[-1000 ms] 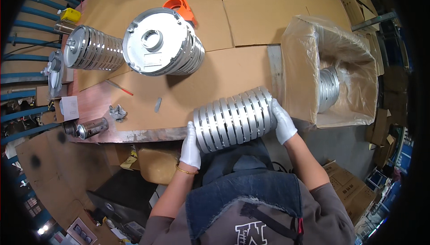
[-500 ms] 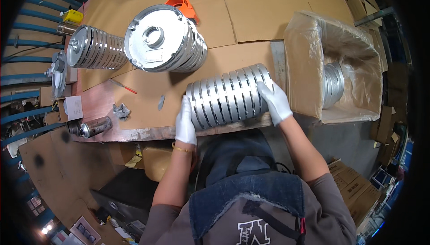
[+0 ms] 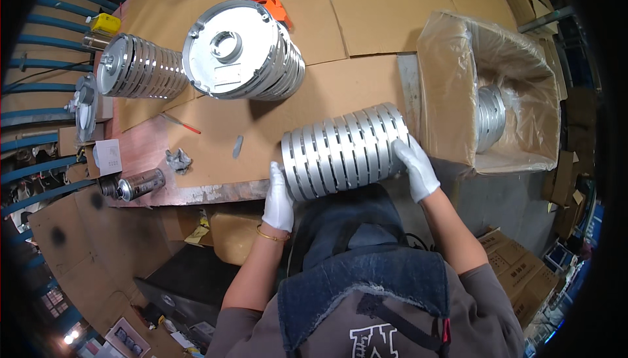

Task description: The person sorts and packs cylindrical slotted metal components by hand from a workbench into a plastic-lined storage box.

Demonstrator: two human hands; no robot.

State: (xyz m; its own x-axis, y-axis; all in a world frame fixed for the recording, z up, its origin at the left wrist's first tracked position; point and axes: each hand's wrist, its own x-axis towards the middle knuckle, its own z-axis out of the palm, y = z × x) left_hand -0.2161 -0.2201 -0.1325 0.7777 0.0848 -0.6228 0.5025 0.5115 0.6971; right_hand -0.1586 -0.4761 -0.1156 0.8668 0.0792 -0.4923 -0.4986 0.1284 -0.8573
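While the slotted silver cylinder lies in the head view over the near edge of the cardboard-covered workbench, its long axis runs mostly left to right, with the right end angled farther from the person than the left. Gloved in white, the left hand reaches forward, fingers together and clamped against the left end, while the right hand grips the right end, its thumb on the slotted side; how its other fingers sit behind the rim I cannot tell.
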